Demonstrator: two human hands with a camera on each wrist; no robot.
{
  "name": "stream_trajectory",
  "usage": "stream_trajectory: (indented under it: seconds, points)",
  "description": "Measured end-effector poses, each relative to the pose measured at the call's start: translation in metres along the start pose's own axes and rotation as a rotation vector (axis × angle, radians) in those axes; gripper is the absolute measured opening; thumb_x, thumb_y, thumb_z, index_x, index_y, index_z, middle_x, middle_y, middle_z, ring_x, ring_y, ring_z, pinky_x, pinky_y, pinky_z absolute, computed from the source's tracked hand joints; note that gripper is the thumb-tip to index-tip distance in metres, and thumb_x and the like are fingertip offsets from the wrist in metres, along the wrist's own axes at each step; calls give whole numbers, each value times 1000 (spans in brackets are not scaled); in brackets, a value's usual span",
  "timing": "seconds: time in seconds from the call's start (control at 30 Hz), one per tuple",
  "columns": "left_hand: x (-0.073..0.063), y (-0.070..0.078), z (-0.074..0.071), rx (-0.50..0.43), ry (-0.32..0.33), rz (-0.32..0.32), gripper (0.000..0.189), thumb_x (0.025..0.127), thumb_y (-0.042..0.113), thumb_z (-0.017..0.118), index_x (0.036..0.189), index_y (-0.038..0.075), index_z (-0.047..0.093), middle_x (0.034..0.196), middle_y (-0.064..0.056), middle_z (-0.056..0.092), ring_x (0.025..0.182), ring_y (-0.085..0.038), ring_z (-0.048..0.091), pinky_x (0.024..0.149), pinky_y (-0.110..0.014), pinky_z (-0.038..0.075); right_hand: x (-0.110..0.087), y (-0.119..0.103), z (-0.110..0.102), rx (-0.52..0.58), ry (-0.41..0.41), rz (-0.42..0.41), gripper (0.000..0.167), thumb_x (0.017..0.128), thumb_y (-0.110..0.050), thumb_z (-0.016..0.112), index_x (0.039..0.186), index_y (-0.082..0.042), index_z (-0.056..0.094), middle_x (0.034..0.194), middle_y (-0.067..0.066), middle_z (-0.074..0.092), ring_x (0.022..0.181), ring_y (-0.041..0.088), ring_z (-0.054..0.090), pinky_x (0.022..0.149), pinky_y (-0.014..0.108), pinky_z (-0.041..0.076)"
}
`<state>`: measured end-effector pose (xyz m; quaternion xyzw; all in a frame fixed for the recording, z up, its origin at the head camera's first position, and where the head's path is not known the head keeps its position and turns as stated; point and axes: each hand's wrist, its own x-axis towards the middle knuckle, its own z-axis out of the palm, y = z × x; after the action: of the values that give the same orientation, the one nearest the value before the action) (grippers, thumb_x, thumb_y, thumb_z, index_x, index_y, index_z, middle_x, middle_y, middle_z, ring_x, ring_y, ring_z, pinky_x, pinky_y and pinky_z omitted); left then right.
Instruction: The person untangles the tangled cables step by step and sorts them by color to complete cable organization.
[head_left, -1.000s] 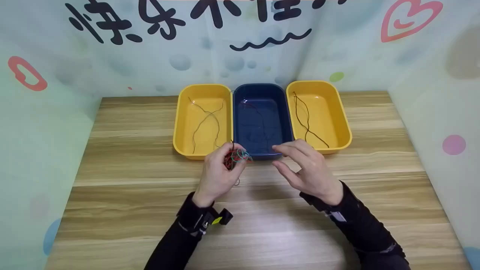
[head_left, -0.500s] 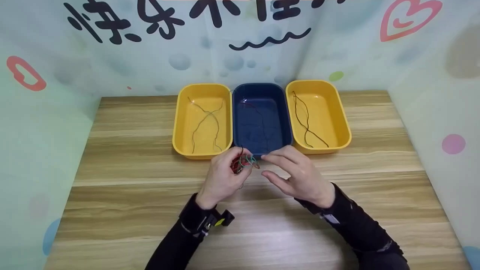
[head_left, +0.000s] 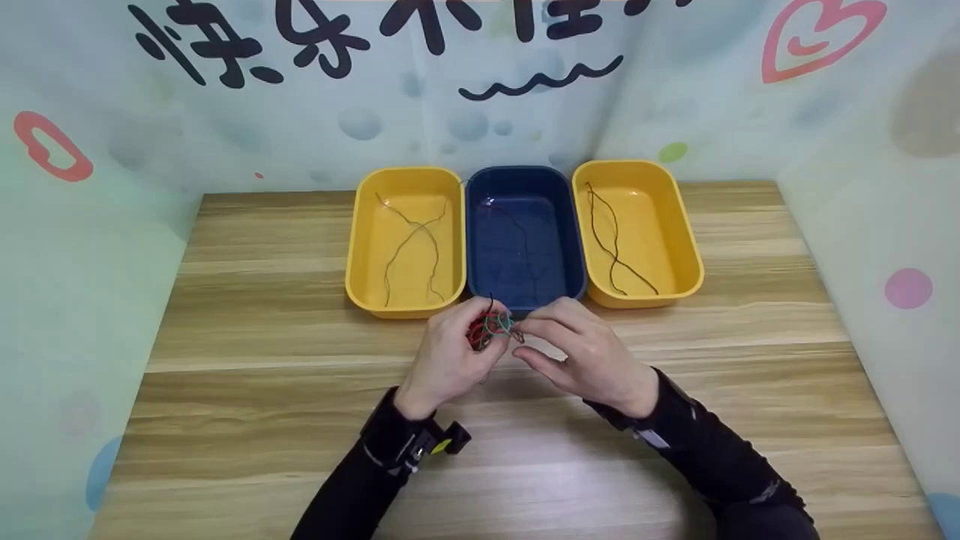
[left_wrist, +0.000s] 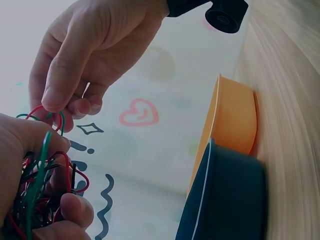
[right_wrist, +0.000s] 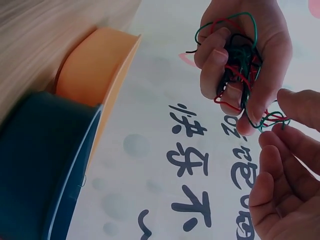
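Observation:
My left hand (head_left: 454, 345) grips a tangled bundle of thin wires (right_wrist: 240, 70) in red, green and black, curled in the palm with loops poking out past the thumb. My right hand (head_left: 589, 352) is close beside it on the right. Its thumb and forefinger stand a little apart at the small red and green loops (right_wrist: 274, 119) at the end of the bundle. In the left wrist view, the right thumb (left_wrist: 55, 95) overlaps one of these loops. Both hands are above the table, just before the front of the blue bin (head_left: 525, 259).
Left of the blue bin, a yellow bin (head_left: 360, 262) holds thin wires crossing each other. Another yellow bin (head_left: 679, 255) on the right has dark wires in it. One faint reddish wire (head_left: 523, 232) lies in the blue bin. A printed cloth (head_left: 300, 142) hangs behind the wooden table (head_left: 247, 337).
The left hand has moved slightly right with the wire bundle. The right hand has come left and a little down, so its fingertips are now at the bundle's loops.

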<state>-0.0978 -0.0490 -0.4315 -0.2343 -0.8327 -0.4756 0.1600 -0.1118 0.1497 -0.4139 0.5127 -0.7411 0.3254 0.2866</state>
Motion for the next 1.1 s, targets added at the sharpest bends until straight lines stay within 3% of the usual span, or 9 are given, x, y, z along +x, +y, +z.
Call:
stream_trajectory:
  seconds: [0.33, 0.5, 0.6, 0.83, 0.97, 1.1]
  points:
    - [0, 0, 1, -16, -18, -44, 17, 80, 9, 68, 96, 8, 65, 86, -2, 68, 77, -11, 62, 67, -25, 51, -1, 0, 7, -23, 42, 6, 12, 87, -5, 68, 97, 0, 67, 92, 7, 65, 82, 19, 60, 74, 27, 51]
    - [1, -1, 0, -94, 0, -65, 10, 84, 8, 66, 94, 6, 65, 79, -1, 65, 67, -8, 56, 59, -20, 45, -2, 0, 8, -29, 68, 24, 12, 88, -1, 65, 99, 1, 69, 92, 8, 66, 80, 19, 61, 72, 26, 51]
    - [2, 0, -1, -177, 11, -102, 7, 86, 7, 66, 93, 6, 65, 76, 0, 63, 62, -7, 50, 55, -19, 39, -2, -1, 7, -31, 89, 39, 13, 90, -1, 64, 101, 2, 69, 91, 9, 66, 79, 19, 61, 71, 26, 51]
    - [4, 2, -6, -455, -5, -233, 4, 91, 3, 61, 92, -1, 62, 72, -4, 60, 58, -9, 55, 53, -20, 46, 0, -1, 4, -17, 145, 89, 12, 86, 2, 68, 99, 2, 70, 87, 9, 68, 76, 20, 62, 69, 27, 51]
    - [5, 3, -8, -663, -17, -325, 5, 94, 0, 55, 93, -5, 57, 68, -4, 55, 50, -11, 51, 43, -21, 42, 0, 1, 3, -22, 134, 91, 10, 85, 1, 70, 95, 1, 70, 85, 8, 67, 75, 19, 62, 68, 27, 51]
    - [5, 4, -9, -781, 10, -406, 5, 95, 2, 52, 91, 0, 53, 63, -3, 53, 45, -11, 47, 37, -20, 36, 0, 1, 3, -17, 108, 101, 5, 87, -1, 68, 92, -1, 69, 82, 6, 66, 73, 18, 60, 67, 26, 50]
